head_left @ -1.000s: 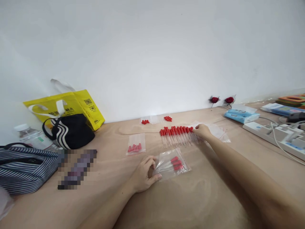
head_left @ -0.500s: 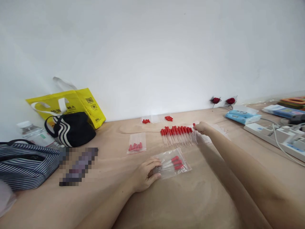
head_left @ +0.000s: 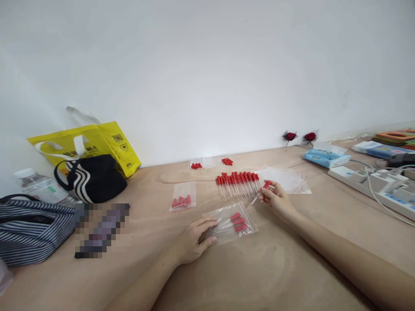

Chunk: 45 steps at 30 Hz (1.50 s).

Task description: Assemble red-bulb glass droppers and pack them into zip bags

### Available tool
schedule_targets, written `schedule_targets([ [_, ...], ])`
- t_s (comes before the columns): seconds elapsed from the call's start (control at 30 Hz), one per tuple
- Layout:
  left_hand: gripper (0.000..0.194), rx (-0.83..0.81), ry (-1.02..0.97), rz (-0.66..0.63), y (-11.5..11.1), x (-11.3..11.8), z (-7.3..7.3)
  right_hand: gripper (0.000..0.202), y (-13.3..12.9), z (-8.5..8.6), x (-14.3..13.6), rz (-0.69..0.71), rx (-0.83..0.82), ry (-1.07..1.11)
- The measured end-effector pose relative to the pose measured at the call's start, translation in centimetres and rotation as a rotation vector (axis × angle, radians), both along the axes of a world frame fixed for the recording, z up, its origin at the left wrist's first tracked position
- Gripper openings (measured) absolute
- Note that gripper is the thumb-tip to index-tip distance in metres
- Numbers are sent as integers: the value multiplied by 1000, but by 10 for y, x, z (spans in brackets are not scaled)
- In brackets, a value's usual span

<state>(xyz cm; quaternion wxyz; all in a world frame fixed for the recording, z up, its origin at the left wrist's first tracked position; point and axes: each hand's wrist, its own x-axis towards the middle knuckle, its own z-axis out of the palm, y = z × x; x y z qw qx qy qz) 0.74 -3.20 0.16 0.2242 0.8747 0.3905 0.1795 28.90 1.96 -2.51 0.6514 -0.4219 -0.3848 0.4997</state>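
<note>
My left hand [head_left: 198, 239] has its fingers and thumb closed on the left edge of a clear plastic bag [head_left: 223, 216], which holds several red-topped droppers [head_left: 239, 220]. To the bag's upper right, my right hand [head_left: 274, 199] pinches a single dropper [head_left: 256, 198] by its red bulb, the clear tip pointing down and left. Behind the bag, a row of red-topped droppers [head_left: 238, 183] lies side by side on the table. Further left is a small bag [head_left: 183, 190] with red bulbs inside.
Clear bags [head_left: 285, 179] lie right of the row; two groups of red bulbs [head_left: 196, 166] lie near the wall. Left are a yellow bag [head_left: 123, 149], black pouch [head_left: 97, 177], bottle [head_left: 42, 185] and striped bag [head_left: 35, 233]. Right are tissues [head_left: 326, 158] and a power strip [head_left: 366, 181].
My right hand has come from the row's right end toward me, bringing a dropper near the clear bag. My left hand stays at the bag, and the view has shifted slightly.
</note>
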Motion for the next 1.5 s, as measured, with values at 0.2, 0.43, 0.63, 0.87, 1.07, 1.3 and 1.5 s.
schedule_targets([
  [0.2, 34, 16, -8, -11, 1, 0, -1, 58, 2, -9, -8, -57, 37, -80],
  [0.43, 35, 17, 4, -6, 2, -1, -1, 52, -2, -8, -13, -77, 9, -33],
  [0.63, 46, 36, 13, 41, 1, -2, -2, 37, -14, -9, -31, 69, -76, 21],
  [0.87, 47, 46, 3, 19, 2, -2, -2, 31, -20, -11, -36, 239, -13, -362],
  [1.07, 47, 39, -18, 16, 3, -2, -3, 21, -10, -12, -32, 244, 169, -692],
  [1.3, 45, 37, 4, 18, 3, -1, -1, 18, -3, -10, -42, 302, -25, -606],
  [1.5, 41, 61, -7, 12, 2, -1, -2, 10, 2, -16, -36, 131, 32, -740],
])
